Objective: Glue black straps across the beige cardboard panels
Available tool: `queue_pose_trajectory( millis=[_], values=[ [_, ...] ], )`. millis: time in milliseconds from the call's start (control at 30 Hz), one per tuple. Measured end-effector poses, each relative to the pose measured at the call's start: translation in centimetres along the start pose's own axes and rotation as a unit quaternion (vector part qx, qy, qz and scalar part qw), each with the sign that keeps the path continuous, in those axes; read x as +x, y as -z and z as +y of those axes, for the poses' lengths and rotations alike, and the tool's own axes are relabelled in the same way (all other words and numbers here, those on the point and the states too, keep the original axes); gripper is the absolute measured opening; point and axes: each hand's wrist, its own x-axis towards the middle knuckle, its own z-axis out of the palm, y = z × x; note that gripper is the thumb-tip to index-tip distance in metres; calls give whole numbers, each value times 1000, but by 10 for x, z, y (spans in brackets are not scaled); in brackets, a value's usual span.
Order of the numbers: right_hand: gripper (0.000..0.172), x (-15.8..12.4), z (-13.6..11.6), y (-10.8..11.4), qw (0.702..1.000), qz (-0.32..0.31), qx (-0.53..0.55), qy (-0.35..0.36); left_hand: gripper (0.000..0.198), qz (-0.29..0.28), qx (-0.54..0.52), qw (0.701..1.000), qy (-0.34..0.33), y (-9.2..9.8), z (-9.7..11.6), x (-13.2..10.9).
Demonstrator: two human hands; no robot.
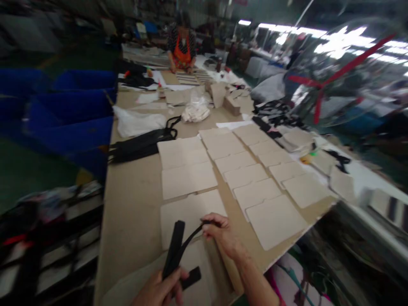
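Head view: left hand (158, 291) clenched on black strap (176, 248), right hand (220, 234) pinching its far end, over cream panel (191, 210) at bench (134, 221) near edge (loop taut). Likely straightening step; next move needs untwisted strap.

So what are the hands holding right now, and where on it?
A flat black fabric strap. The left hand grips its lower end; the right hand pinches the thin upper end with its fingers.

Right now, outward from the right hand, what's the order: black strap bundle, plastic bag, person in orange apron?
From the right hand, gripping a black strap:
1. black strap bundle, left side
2. plastic bag, mid-table
3. person in orange apron, far end
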Motion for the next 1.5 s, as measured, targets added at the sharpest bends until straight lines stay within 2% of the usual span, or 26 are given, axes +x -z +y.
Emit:
queue_pose_trajectory(
  millis=[33, 100, 267, 333, 400, 500, 600, 667, 800, 933, 1133, 1500],
  values=[
    [33, 0, 1, 4, 1000, 3, -16, -16, 63, -31, -31, 999, 8, 0, -2, -7],
    [35, 0, 7, 12, 998, 41, -15, -37, 66, -58, -70, 996, 10, 3, 2, -15],
    [43, -1, 26, 41, 988, 151, -8, -43, 61, -65, -43, 997, 23, 26, 10, -17],
    [45, -2, 32, 53, 985, 161, -31, -56, 62, -40, -34, 998, 30, 36, 3, -14],
    [43, -2, 38, 62, 986, 137, -65, -74, 60, 5, -47, 998, 37, 45, -6, -7],
    [36, 1, 47, 72, 982, 102, -143, -75, 50, 117, -46, 992, 27, 54, -17, 8],
    [34, 15, 56, 80, 964, 116, -236, -47, 40, 215, -8, 976, 14, 58, -13, 26],
    [33, 30, 60, 85, 946, 135, -293, -19, 34, 250, 11, 968, 12, 57, -5, 38],
    [34, 63, 64, 92, 924, 172, -342, 17, 23, 276, 32, 961, 6, 50, 9, 59],
    [37, 83, 68, 93, 908, 191, -371, 28, 20, 296, 49, 954, 2, 46, 11, 74],
    [31, 86, 72, 92, 892, 187, -411, 30, 17, 313, 77, 947, 5, 46, 6, 87],
    [28, 86, 73, 87, 851, 198, -486, 20, 26, 317, 116, 941, 23, 45, 3, 97]
  ],
)
